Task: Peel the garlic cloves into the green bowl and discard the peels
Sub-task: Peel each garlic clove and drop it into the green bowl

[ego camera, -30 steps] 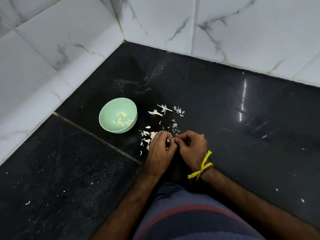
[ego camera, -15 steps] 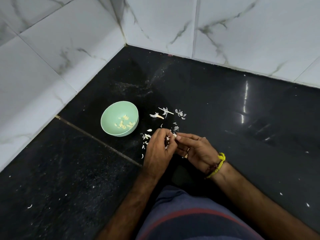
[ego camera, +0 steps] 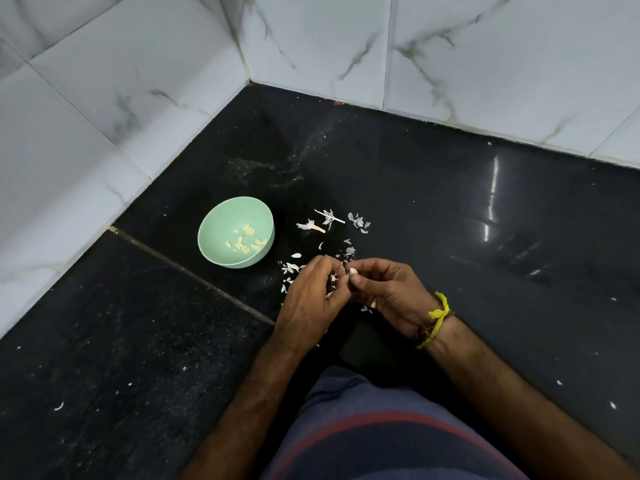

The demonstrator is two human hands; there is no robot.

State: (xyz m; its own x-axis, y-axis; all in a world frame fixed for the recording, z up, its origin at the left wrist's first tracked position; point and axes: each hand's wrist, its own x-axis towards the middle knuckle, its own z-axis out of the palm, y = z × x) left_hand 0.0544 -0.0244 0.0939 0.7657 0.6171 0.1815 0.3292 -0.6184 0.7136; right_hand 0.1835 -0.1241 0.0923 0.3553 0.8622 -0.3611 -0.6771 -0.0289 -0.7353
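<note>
A green bowl [ego camera: 221, 216] stands on the black floor with several peeled garlic cloves [ego camera: 245, 241] in its bottom. Just right of it, my two hands meet low over the floor. My right hand [ego camera: 388, 292] pinches a pale garlic clove [ego camera: 353, 271] between thumb and forefinger. My left hand [ego camera: 311, 299] has its fingers curled against that clove and pinches at its skin. White garlic peels [ego camera: 329, 220] lie scattered on the floor beyond and under my hands.
White marble walls [ego camera: 104, 116] close the corner at the left and back. My knee in dark striped cloth [ego camera: 381, 438] fills the bottom middle. A yellow thread [ego camera: 438, 317] is tied round my right wrist. Small white flecks dot the floor.
My right hand has turned palm-up, so the clove between its fingertips now shows. Both hands stay together at the same spot by the bowl.
</note>
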